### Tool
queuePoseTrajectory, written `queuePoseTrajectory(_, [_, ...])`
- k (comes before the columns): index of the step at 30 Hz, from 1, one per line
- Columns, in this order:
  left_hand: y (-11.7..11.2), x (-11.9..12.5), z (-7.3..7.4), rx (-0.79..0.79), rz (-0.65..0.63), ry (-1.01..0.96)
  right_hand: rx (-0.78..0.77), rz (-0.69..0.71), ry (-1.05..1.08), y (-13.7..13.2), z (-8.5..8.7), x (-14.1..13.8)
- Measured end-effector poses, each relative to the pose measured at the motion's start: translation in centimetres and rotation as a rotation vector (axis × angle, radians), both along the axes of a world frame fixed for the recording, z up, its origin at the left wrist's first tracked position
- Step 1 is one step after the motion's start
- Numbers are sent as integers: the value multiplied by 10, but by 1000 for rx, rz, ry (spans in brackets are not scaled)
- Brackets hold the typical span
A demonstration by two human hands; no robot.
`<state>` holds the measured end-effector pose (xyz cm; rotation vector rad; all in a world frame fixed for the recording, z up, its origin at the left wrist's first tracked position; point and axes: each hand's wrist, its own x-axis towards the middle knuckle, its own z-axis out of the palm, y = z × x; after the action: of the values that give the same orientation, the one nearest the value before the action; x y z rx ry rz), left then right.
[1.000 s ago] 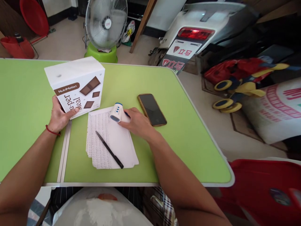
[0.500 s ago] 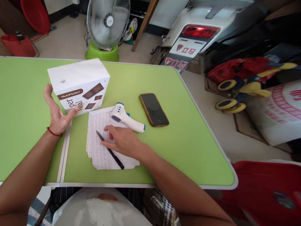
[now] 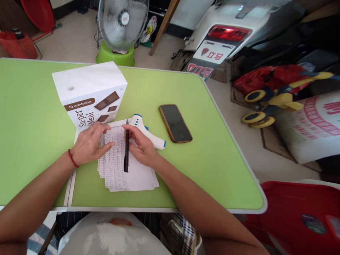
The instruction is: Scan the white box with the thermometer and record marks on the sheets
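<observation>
The right hand is in the middle of the green table. Its fingers and thumb curl in and pinch a black pen, so the pen stands up and down in the picture, right over the paper. The left hand is just beside the pen. It lies flat, with its fingers close together and the tips on the left part of a stack of papers. A red string goes around the left wrist.

The stack of papers sits near the front edge of the table and is full of tiny print. A white and blue thermometer gun lies right behind the right hand, with its end on the top edge of the papers. A phone lies to the right of it, with its dark screen up. A white NutriMotion box stands at the upper left of the papers, just behind the left hand.

Past the table, at the top, there is a fan on a green stand and the back of a white scooter.
</observation>
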<state>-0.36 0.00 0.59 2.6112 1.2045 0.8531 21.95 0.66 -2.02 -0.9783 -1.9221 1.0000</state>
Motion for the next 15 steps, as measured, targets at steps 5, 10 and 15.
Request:
queuePoseTrajectory(5, [0,2,-6,-144,82,226,-24,-17,18,-12,0,-10])
queuePoseTrajectory(10, [-1,7,0,-286,231,406,-91,-83,104,-17,-3,-15])
queuePoseTrajectory(15, [1,7,2,-337,277,499,-254,-237,128,-13,-12,-20])
